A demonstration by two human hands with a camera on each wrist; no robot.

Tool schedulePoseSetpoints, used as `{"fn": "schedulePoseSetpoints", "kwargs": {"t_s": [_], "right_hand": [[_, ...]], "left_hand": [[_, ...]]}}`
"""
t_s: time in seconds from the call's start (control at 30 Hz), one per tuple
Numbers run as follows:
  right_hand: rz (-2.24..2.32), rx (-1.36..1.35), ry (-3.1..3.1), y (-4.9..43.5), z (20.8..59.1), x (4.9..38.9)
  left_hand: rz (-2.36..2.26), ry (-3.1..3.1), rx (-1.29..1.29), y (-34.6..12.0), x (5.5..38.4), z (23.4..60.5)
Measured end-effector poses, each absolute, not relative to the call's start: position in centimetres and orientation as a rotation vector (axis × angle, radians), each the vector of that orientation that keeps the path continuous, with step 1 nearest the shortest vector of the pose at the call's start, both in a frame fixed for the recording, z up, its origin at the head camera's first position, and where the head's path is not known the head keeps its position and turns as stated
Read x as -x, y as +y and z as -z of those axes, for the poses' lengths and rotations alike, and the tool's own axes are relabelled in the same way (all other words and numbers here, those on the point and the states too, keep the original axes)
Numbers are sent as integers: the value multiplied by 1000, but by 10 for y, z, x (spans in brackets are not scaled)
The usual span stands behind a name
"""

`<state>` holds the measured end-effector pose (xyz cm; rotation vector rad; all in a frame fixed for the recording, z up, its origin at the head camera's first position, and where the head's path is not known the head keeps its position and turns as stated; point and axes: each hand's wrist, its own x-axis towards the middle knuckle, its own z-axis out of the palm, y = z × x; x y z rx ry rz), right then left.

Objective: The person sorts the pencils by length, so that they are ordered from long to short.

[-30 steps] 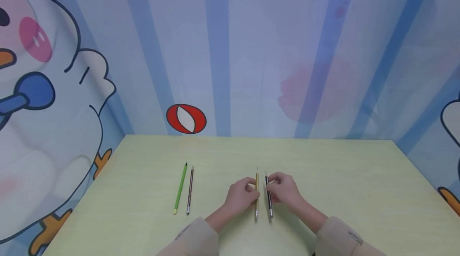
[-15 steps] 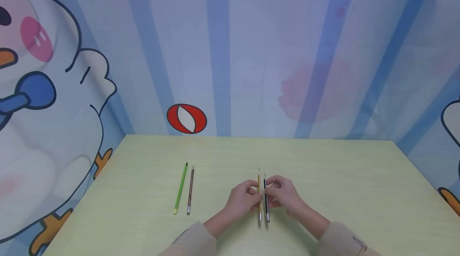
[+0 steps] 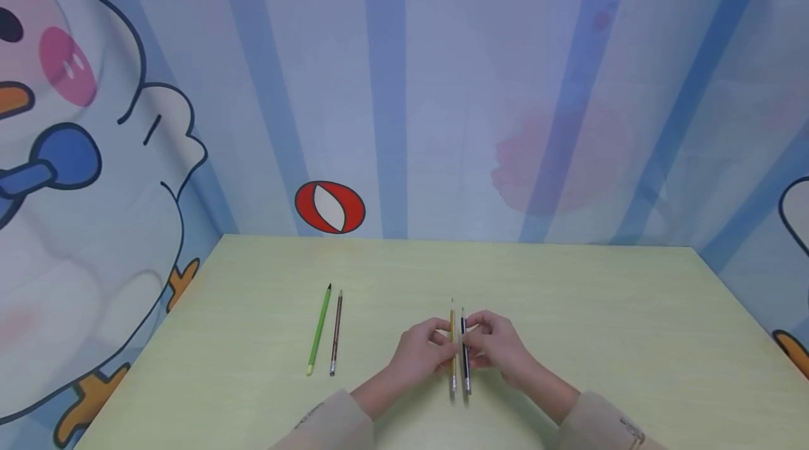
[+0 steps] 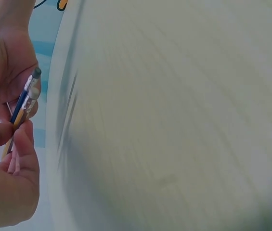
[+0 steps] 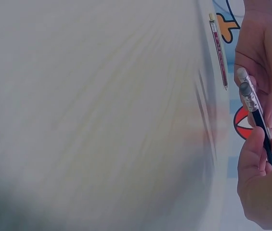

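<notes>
My left hand pinches a yellow pencil between thumb and fingers. Just to its right, my right hand pinches a black pencil the same way. The two pencils run almost parallel with a narrow gap in the head view, tips pointing away and eraser ends toward me. Seen from the left wrist, the white eraser of the yellow pencil overlaps the black pencil's grey eraser end. From the right wrist, the black pencil lies in front and hides most of the yellow one.
On the pale yellow-green table, a green pencil and a dark red pencil lie side by side to the left of my hands. A printed cloth backdrop hangs behind the table's far edge.
My right hand has moved left and brought the black pencil closer to the yellow one. The two pencils are now more nearly parallel. The pencils on the table have stayed put.
</notes>
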<state>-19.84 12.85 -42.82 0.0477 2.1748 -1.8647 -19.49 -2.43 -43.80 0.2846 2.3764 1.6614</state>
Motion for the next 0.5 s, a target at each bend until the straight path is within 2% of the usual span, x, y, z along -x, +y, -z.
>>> {"fn": "schedulePoseSetpoints", "kwargs": {"t_s": [0.5], "right_hand": [[1866,-40,2160,130,425,193]], "left_hand": [[-1607,2470,-164,-77,216,425]]}}
